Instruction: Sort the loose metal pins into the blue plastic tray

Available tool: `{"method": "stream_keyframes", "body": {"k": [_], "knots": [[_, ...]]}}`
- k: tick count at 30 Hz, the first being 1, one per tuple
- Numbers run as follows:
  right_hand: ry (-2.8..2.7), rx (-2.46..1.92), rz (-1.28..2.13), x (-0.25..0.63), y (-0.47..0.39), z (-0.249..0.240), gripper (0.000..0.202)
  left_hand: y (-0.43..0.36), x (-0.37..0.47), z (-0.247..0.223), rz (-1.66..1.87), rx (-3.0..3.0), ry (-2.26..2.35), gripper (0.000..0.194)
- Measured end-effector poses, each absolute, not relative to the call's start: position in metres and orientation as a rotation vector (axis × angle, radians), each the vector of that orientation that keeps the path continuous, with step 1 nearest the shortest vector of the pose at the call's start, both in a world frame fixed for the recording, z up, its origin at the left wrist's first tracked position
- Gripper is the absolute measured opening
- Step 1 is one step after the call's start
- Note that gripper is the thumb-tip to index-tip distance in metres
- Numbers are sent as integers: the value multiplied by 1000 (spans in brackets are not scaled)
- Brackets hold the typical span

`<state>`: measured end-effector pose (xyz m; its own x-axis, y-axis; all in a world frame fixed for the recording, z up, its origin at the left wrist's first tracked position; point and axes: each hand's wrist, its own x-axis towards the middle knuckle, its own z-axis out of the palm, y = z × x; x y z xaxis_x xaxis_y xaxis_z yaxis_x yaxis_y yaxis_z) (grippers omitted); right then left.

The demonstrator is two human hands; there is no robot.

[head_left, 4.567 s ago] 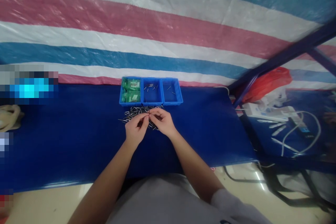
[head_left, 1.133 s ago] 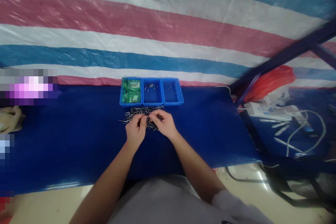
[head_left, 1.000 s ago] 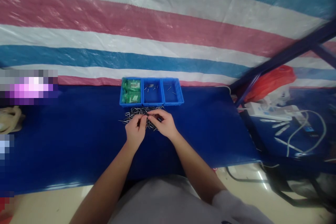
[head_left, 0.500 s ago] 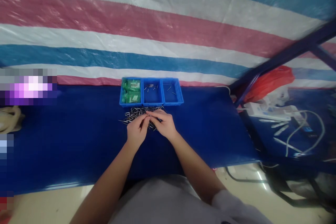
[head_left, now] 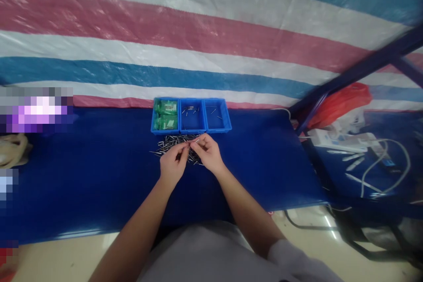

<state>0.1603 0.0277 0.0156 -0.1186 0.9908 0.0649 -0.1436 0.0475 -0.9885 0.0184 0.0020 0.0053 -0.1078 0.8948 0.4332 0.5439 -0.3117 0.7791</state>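
My left hand point(head_left: 173, 158) and my right hand point(head_left: 209, 154) meet at the fingertips above a pile of thin metal rods point(head_left: 170, 141). Between the right thumb and forefinger shows the pale tip of a small metal rod point(head_left: 197, 140). The left fingers are pinched beside it, and what they hold, if anything, is hidden. Just behind the pile stand three joined blue bins: the left bin point(head_left: 152, 124) has green packets point(head_left: 167, 114) in it, the middle bin point(head_left: 192, 122) several short rods, and the right bin point(head_left: 228, 122) a few thin rods.
A dark blue cover point(head_left: 109, 163) lies over the work surface, with a striped plastic sheet point(head_left: 198, 44) hanging behind. To the right are a metal frame bar point(head_left: 312, 114), a red bag point(head_left: 346, 103), a white power strip point(head_left: 333, 141) and loose cables. A beige object point(head_left: 15, 150) sits far left.
My right fingers have shifted and lifted slightly, and a small metal rod now shows between them. My left hand has hardly moved; the bins and pile stay in place.
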Motion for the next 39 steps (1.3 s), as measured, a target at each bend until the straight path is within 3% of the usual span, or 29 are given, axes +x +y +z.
{"method": "stream_keyframes", "body": {"k": [14, 39], "knots": [[-1207, -1081, 1212, 160, 29, 20, 28, 0, 15, 6, 1363, 1743, 1645, 23], [-1094, -998, 1340, 163, 32, 18, 20, -1, 14, 8, 1320, 1675, 1675, 18]]}}
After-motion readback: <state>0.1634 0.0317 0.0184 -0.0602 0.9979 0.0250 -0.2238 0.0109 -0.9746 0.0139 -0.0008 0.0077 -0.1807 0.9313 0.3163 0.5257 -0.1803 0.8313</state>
